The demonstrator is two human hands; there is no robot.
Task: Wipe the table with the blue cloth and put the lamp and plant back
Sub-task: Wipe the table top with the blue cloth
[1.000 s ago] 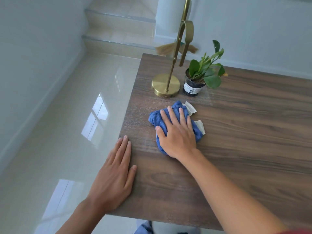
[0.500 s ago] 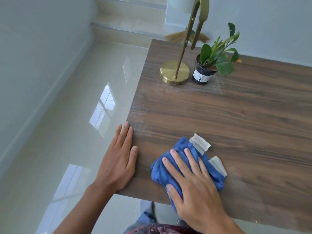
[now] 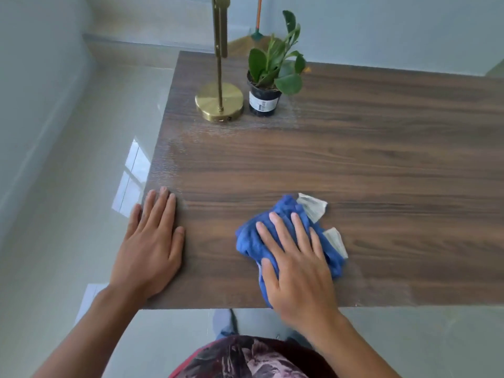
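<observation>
The right hand (image 3: pixel 297 268) lies flat with fingers spread, pressing the bunched blue cloth (image 3: pixel 289 236) onto the wooden surface (image 3: pixel 381 165). The left hand (image 3: pixel 151 246) rests flat, fingers straight, at the surface's corner. Well beyond both hands stand the lamp (image 3: pixel 219 100) and, just beside it, the plant (image 3: pixel 268 77).

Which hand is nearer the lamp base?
Left. The left hand lies flat below the lamp base; the right hand presses the cloth, farther right.
</observation>
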